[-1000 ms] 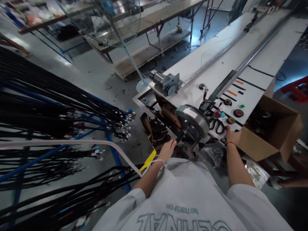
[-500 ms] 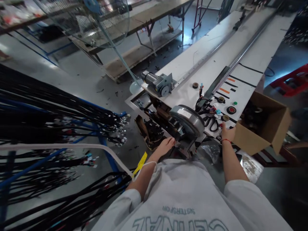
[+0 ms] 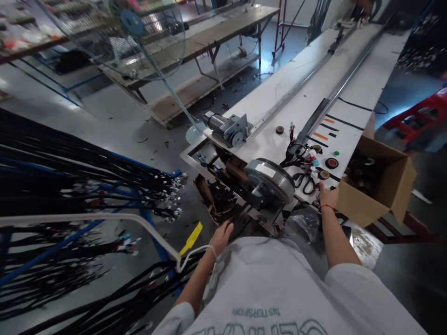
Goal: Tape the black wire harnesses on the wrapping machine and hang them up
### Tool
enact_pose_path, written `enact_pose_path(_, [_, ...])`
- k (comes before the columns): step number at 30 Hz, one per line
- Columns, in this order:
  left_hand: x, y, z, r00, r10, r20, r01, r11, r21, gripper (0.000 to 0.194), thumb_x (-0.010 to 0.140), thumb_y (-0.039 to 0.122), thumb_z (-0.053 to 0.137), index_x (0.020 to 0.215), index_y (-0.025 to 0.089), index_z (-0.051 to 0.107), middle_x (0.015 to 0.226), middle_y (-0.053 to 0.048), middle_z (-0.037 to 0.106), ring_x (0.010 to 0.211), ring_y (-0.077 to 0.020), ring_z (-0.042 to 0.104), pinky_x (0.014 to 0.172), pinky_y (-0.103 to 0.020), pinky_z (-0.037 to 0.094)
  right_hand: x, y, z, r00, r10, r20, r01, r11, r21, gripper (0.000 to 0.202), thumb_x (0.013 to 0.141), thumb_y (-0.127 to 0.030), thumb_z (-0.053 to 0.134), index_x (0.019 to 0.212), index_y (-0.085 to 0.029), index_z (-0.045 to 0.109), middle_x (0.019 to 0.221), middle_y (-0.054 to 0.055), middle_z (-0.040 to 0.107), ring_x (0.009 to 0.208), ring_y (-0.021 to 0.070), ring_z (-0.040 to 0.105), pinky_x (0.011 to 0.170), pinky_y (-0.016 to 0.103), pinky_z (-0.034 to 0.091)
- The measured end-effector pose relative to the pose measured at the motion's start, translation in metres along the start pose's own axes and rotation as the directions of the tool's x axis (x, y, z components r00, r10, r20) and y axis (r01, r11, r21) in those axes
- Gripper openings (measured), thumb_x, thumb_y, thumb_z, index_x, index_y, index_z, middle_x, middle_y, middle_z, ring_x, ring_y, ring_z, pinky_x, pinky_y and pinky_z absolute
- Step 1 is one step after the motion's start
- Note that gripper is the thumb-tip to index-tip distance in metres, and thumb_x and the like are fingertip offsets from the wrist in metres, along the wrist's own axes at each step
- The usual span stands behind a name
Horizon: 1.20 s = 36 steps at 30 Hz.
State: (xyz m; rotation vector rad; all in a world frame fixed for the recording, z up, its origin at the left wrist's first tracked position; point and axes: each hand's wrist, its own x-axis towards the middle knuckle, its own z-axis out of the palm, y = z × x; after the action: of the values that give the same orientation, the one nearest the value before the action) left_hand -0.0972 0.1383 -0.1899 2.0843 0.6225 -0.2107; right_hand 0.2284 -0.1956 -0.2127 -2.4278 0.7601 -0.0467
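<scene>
My left hand (image 3: 222, 235) is closed in front of my body, left of the taping machine's grey ring-shaped head (image 3: 270, 179). Dark, narrow material runs between the machine and its fingertips, but I cannot make out what it is. At the near right edge of the white table, my right hand (image 3: 328, 196) has its fingers bent, one pointing up. What it grips or presses is hidden. Close to it lie a brown tape roll (image 3: 324, 174), a black cable loop (image 3: 308, 184) and a black roll with a red centre (image 3: 331, 163).
An open cardboard box (image 3: 365, 202) stands to the right. Black wire harnesses (image 3: 132, 174) hang on a blue rack at the left. A motor unit (image 3: 226, 128) sits at the table's left edge, with a fan (image 3: 132, 22) behind. A yellow tag (image 3: 191, 238) hangs by my left forearm.
My left hand has drawn back from the machine, towards the left and my body. My right hand stays at the table edge. The view has shifted slightly.
</scene>
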Motion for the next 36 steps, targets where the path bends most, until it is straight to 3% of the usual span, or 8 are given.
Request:
enact_pose_path(8, [0.022, 0.035, 0.010, 1.000, 0.005, -0.026, -0.005, 1.000, 0.004, 0.041, 0.093, 0.052, 0.036, 0.092, 0.019, 0.060, 0.086, -0.011, 0.072, 0.087, -0.0251, 0.068, 0.081, -0.035, 0.050, -0.002, 0.004, -0.001, 0.999, -0.010, 0.045, 0.009, 1.000, 0.016, 0.074, 0.079, -0.061, 0.064, 0.127, -0.007, 0.050, 0.122, 0.028, 0.059, 0.113, 0.0404, 0.057, 0.094, 0.049, 0.046])
enact_pose_path(10, [0.026, 0.040, 0.012, 0.999, 0.036, -0.026, -0.036, 0.999, 0.001, 0.043, 0.093, 0.052, 0.033, 0.091, 0.019, 0.060, 0.086, -0.012, 0.072, 0.088, -0.0259, 0.068, 0.083, -0.037, 0.050, -0.002, 0.000, -0.004, 0.993, -0.115, -0.010, 0.115, 0.993, -0.033, 0.075, 0.081, -0.056, 0.062, 0.134, -0.005, 0.047, 0.131, 0.029, 0.053, 0.122, 0.0403, 0.051, 0.099, 0.050, 0.042])
enact_pose_path(12, [0.029, 0.043, 0.014, 0.999, 0.047, -0.019, -0.047, 0.999, 0.006, 0.046, 0.091, 0.056, 0.033, 0.090, 0.019, 0.060, 0.087, -0.012, 0.072, 0.088, -0.0268, 0.068, 0.083, -0.038, 0.050, 0.006, -0.012, -0.007, 0.944, -0.318, -0.091, 0.307, 0.944, -0.119, 0.068, 0.087, -0.047, 0.055, 0.141, -0.009, 0.042, 0.143, 0.025, 0.045, 0.135, 0.0377, 0.037, 0.106, 0.052, 0.034])
enact_pose_path(15, [0.033, 0.043, 0.017, 0.999, 0.034, -0.042, -0.034, 0.999, -0.004, 0.050, 0.088, 0.060, 0.033, 0.093, 0.019, 0.061, 0.094, -0.014, 0.073, 0.095, -0.0286, 0.068, 0.088, -0.040, 0.050, 0.034, -0.042, -0.006, 0.846, -0.530, -0.061, 0.509, 0.836, -0.203, 0.054, 0.092, -0.025, 0.039, 0.145, -0.016, 0.043, 0.142, 0.018, 0.049, 0.140, 0.0311, 0.028, 0.109, 0.054, 0.025])
enact_pose_path(18, [0.032, 0.041, 0.018, 0.999, 0.035, -0.042, -0.036, 0.999, -0.024, 0.050, 0.086, 0.062, 0.036, 0.094, 0.020, 0.061, 0.096, -0.013, 0.073, 0.096, -0.0292, 0.068, 0.089, -0.040, 0.051, 0.077, -0.077, 0.002, 0.826, -0.563, 0.036, 0.556, 0.800, -0.226, 0.058, 0.087, -0.011, 0.036, 0.144, -0.013, 0.046, 0.128, 0.019, 0.059, 0.135, 0.0300, 0.034, 0.105, 0.052, 0.027])
enact_pose_path(25, [0.023, 0.048, 0.020, 0.993, -0.021, -0.115, 0.015, 0.999, -0.048, 0.054, 0.083, 0.072, 0.038, 0.087, 0.023, 0.062, 0.082, -0.007, 0.073, 0.081, -0.0262, 0.067, 0.077, -0.036, 0.054, 0.149, -0.126, 0.016, 0.725, -0.632, 0.275, 0.689, 0.646, -0.329, 0.042, 0.084, -0.015, 0.047, 0.122, -0.011, 0.063, 0.109, 0.020, 0.065, 0.118, 0.0332, 0.042, 0.096, 0.047, 0.027])
enact_pose_path(30, [0.022, 0.055, 0.016, 0.980, -0.108, -0.169, 0.104, 0.994, -0.030, 0.059, 0.079, 0.077, 0.037, 0.082, 0.023, 0.059, 0.067, -0.004, 0.065, 0.065, -0.0230, 0.062, 0.066, -0.033, 0.052, 0.153, -0.088, -0.012, 0.844, -0.535, 0.038, 0.520, 0.798, -0.303, 0.037, 0.092, -0.026, 0.042, 0.116, -0.014, 0.067, 0.116, 0.018, 0.063, 0.112, 0.0332, 0.041, 0.092, 0.048, 0.028])
enact_pose_path(36, [0.021, 0.055, 0.019, 0.980, -0.147, -0.136, 0.139, 0.988, -0.068, 0.056, 0.079, 0.075, 0.038, 0.085, 0.023, 0.058, 0.064, -0.002, 0.062, 0.064, -0.0216, 0.060, 0.063, -0.032, 0.051, 0.091, 0.006, -0.035, 0.865, -0.501, -0.022, 0.466, 0.820, -0.332, 0.038, 0.092, -0.026, 0.041, 0.115, -0.017, 0.070, 0.113, 0.016, 0.061, 0.109, 0.0334, 0.043, 0.090, 0.048, 0.032])
